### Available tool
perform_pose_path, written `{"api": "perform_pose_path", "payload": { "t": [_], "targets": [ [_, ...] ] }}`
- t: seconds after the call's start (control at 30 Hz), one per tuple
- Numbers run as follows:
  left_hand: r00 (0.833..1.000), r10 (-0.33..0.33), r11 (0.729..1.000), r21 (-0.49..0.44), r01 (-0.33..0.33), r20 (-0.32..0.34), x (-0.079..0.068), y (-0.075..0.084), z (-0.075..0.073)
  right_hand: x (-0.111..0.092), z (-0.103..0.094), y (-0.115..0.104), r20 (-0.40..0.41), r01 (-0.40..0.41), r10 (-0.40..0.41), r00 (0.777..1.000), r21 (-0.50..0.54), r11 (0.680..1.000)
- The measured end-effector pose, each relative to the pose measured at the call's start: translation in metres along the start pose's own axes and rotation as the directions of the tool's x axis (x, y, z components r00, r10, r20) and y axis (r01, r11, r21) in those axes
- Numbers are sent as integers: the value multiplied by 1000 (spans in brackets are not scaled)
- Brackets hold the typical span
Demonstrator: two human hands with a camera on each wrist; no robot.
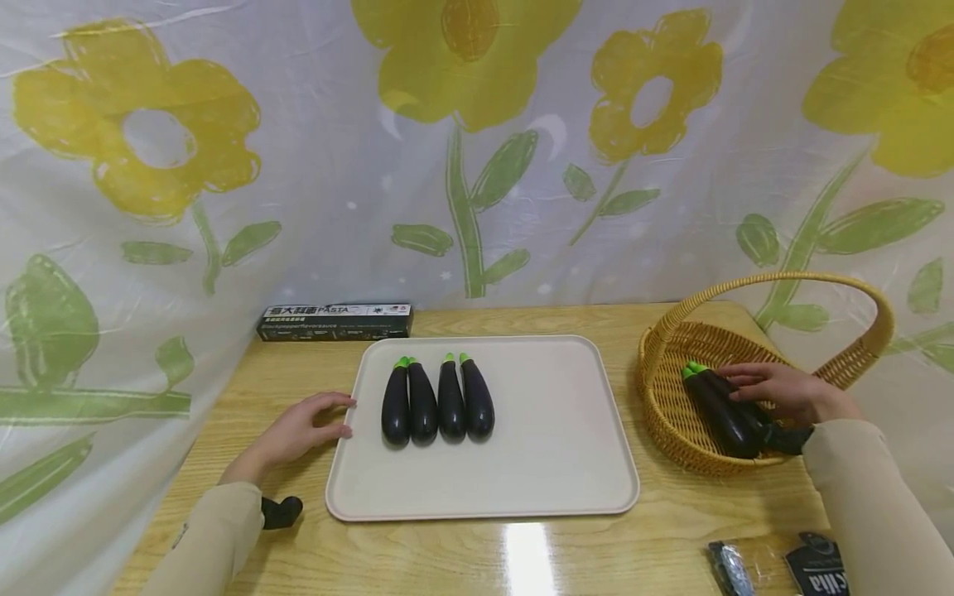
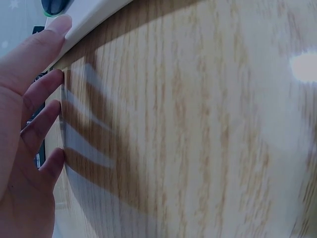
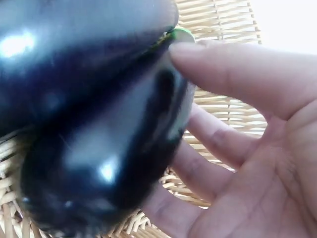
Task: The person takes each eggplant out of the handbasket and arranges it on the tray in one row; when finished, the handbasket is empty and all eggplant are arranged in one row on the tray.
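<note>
Right hand (image 1: 793,391): reaches into the wicker basket (image 1: 663,426); its thumb lies on 1 eggplant (image 3: 111,148) near the green end, and its fingers pass behind it, fingertips hidden. The hand is partly closed about the eggplant; how firm the hold is cannot be told.
Neighbouring eggplant (image 1: 717,414): lies beside the held 1, to the left of the right hand, its green end pointing away from the person.
Basket handle (image 1: 775,277): arches above and beyond the right hand.
Left hand (image 1: 301,429): loosely spread, holding nothing, with index finger and thumb at the near side of the tray (image 1: 551,447).
Tray eggplants (image 1: 450,406): 4, side by side, just to the right of the left hand; bare tray lies farther to their right.
Pasta sauce box (image 1: 335,323): stands beyond the left hand, behind the tray.
Eggplant grasp: judged to be the step in hand, at the stage of securing 1 eggplant inside the basket.
Eggplant lift: judged to call for a secure thumb-and-finger hold, separation from the neighbouring eggplant, and a path clear of basket rim and handle.
</note>
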State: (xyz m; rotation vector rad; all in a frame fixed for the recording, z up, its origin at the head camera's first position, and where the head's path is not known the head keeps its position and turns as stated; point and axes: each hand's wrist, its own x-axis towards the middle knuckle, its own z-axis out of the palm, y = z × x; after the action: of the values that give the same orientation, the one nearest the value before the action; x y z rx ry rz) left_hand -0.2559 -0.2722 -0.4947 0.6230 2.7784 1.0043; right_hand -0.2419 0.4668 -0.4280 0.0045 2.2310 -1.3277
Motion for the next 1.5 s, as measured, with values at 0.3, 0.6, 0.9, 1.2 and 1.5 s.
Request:
{"api": "perform_pose_path", "payload": {
  "t": [0.3, 0.6, 0.9, 1.2, 1.5],
  "targets": [
    [1000, -8, 1000, 2, 8, 1, 1, 1, 0, 0, 0, -3, 41, 18, -16, 999, -45, 999],
    [1000, -21, 1000, 1, 21, 3, 1, 0, 1, 1, -1, -4, 58, 34, -30, 998, -61, 998],
    [999, -36, 999, 1, 36, 7, 0, 1, 1, -2, 2, -6, 7, 65, -64, 998, -78, 995],
    [999, -30, 1000, 3, 30, 13, 0, 2, 1, -9, 10, -16, -121, 79, -112, 986, -250, 965],
    [1000, -24, 1000, 2, 24, 5, 1, 0, 1, -35, 33, -35, -206, 126, -208, 956, -355, 926]
  ]
}}
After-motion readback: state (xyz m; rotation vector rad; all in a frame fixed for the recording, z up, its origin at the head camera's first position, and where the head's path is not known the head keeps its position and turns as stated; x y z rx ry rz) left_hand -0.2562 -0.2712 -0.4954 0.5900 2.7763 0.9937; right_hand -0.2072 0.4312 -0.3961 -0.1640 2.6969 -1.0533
